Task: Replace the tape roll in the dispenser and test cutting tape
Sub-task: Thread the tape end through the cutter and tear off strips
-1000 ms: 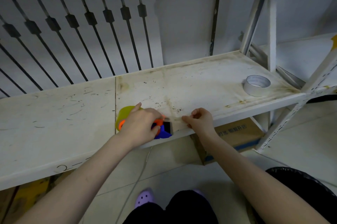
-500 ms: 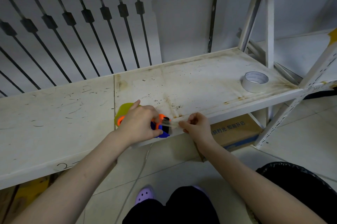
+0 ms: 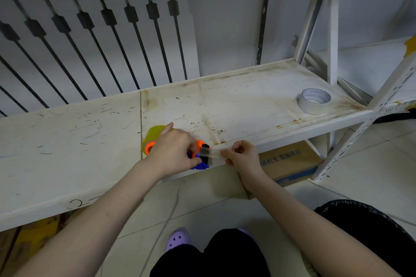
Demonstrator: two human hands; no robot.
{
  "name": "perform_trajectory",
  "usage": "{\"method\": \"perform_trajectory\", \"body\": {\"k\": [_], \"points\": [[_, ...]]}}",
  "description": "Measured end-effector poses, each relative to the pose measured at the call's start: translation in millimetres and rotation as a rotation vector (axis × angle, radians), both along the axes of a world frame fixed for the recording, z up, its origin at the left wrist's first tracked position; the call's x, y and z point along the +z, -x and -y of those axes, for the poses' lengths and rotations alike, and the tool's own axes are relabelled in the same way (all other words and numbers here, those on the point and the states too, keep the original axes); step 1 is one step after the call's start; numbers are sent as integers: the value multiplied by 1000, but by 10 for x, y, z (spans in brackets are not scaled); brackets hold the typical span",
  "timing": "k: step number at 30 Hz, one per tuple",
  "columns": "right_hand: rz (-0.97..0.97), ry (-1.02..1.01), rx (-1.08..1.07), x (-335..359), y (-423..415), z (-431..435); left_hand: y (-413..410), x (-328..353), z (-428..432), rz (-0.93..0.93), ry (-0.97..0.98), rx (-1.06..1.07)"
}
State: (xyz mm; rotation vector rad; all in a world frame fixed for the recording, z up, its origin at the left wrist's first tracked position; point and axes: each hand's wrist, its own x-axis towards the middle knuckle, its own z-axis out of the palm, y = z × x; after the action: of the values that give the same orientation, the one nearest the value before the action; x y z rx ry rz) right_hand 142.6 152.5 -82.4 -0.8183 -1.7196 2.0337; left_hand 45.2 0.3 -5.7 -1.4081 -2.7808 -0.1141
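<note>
1. Tape dispenser: orange and blue, yellowish roll mounted, at the shelf front edge.
2. Left hand: fingers wrapped over the dispenser.
3. Right hand: fingers pinching the clear tape strip.
4. Spare tape roll: flat near the shelf's right end.

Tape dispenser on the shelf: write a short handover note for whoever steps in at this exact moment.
Left hand: grip closed on the tape dispenser at the front edge of the shelf.
Right hand: pinching the free end of the clear tape strip drawn out from the dispenser.
Yellowish tape roll sits in the dispenser; the white tape roll lies at the shelf's right end.
Done: roll loaded, strip drawn.
Left: cut the strip on the blade.
</note>
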Motion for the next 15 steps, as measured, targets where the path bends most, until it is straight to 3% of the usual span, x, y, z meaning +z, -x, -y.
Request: {"method": "perform_trajectory", "body": {"k": [15], "points": [[-54,-54,-87,-87,93,1,37,-56,6,-51,111,-56]]}}
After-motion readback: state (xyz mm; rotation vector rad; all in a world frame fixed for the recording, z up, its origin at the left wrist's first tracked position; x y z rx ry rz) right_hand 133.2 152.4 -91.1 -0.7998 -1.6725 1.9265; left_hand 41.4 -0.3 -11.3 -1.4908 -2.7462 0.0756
